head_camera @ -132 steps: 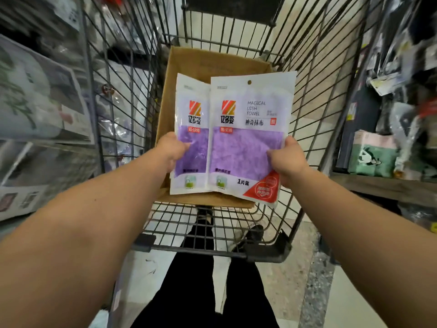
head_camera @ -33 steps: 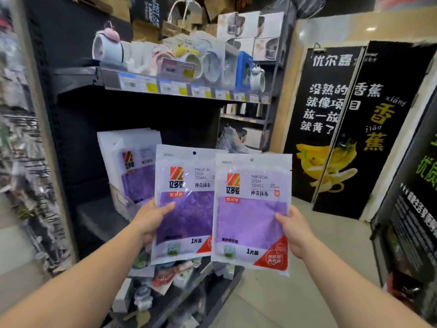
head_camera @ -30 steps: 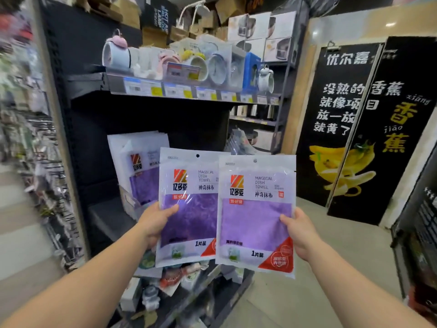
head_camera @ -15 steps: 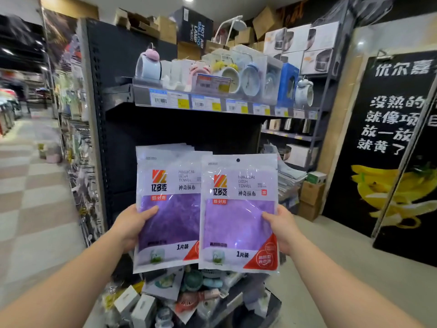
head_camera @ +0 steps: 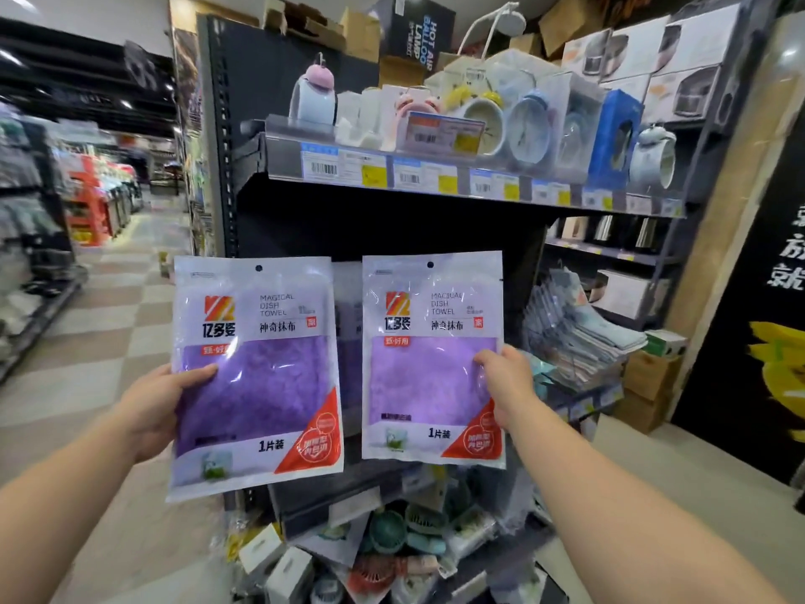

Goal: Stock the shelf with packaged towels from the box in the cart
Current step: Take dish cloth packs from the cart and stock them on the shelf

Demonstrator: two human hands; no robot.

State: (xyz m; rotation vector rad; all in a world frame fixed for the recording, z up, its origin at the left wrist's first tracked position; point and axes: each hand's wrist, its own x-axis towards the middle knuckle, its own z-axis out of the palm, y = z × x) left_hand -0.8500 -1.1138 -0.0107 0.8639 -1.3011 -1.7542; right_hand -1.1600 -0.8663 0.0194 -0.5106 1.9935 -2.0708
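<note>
I hold two packaged purple dish towels upright in front of a dark store shelf (head_camera: 374, 228). My left hand (head_camera: 152, 411) grips the left package (head_camera: 257, 377) by its left edge, thumb on the front. My right hand (head_camera: 507, 385) pinches the right package (head_camera: 431, 364) at its right edge. The two packages are apart, with a narrow gap between them. Through that gap, more of the same towel packages (head_camera: 348, 337) show standing on the shelf behind. The cart and box are out of view.
An upper shelf (head_camera: 457, 180) with price tags carries alarm clocks (head_camera: 483, 119) and boxes. A stack of flat packets (head_camera: 575, 337) lies to the right. Small fans and boxes (head_camera: 392, 542) fill the lower shelf. An aisle with a checkered floor (head_camera: 109, 307) runs left.
I turned from the cart to the shelf carrying both packages. In the last half second the overlapping packages have spread apart, the left one shifting left of the shelf's towel stack.
</note>
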